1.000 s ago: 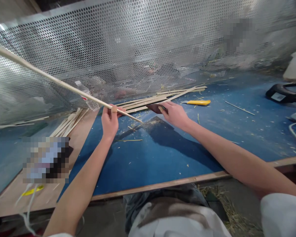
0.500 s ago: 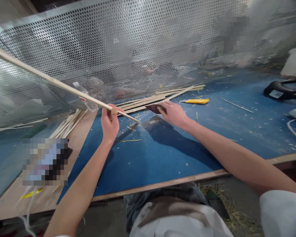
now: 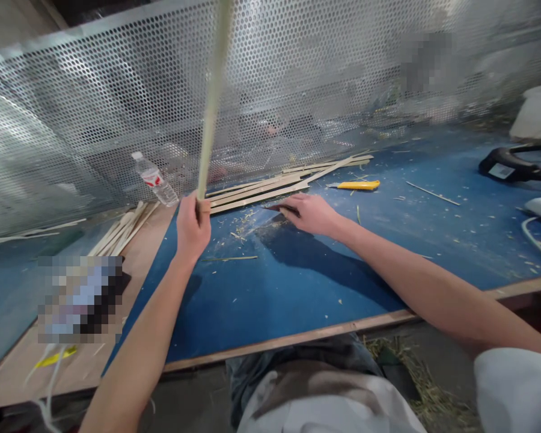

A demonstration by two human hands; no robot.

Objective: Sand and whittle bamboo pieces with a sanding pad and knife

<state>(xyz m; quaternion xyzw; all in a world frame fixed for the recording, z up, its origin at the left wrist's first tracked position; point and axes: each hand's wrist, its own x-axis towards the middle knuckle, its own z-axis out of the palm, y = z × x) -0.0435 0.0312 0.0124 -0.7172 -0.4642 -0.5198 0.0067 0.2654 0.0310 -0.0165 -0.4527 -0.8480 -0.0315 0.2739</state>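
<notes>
l hand (image 3: pixel 192 230) clenched round low end of long bamboo strip (image 3: pixel 213 102), strip near upright, pale, thin, top out of view. r hand (image 3: pixel 310 215) low over blue work surface (image 3: pixel 270 300), fingers (image 3: pixel 297 209) curled on dark flat piece (image 3: pixel 277 207), can't tell what it is, just beside ends of stack of bamboo strips (image 3: pixel 256 193). shavings (image 3: pixel 238 225) scattered round there. yellow utility knife (image 3: pixel 358 185) lies past r hand. plastic water bottle (image 3: pixel 155 187) by perforated metal screen (image 3: pixel 117 96). more strips (image 3: pixel 124 228) on plywood board (image 3: pixel 139 246) to left.
</notes>
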